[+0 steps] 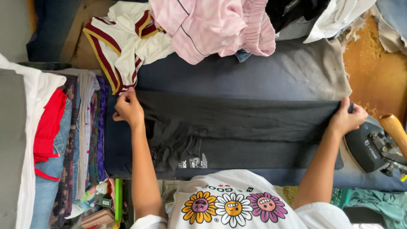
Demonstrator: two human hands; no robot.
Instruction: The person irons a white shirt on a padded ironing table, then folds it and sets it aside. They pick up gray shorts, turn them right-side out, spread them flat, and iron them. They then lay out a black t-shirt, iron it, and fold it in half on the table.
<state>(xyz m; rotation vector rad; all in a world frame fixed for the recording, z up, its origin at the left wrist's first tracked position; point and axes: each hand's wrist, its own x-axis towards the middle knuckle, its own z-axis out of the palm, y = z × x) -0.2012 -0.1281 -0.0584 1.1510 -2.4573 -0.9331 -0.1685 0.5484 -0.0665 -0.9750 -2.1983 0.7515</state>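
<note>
- The dark garment (241, 127) lies stretched flat across the padded ironing surface (263, 72), folded lengthwise, with a small white print near its lower edge.
- The left hand (128, 108) grips the garment's left end; its fingers curl together over the top corner of the cloth.
- The right hand (347, 118) holds the right end, fingers closed around the cloth edge with the thumb on top.
- Both arms are spread wide, and the cloth between them is pulled taut.
- An iron (373, 144) with a wooden handle sits just beside the right hand, at the surface's right end.
- A white shirt with red and yellow stripes (123, 46) and a pink garment (212, 25) lie heaped at the far edge.
- A stack of folded clothes (63, 140) stands to the left of the left hand.
</note>
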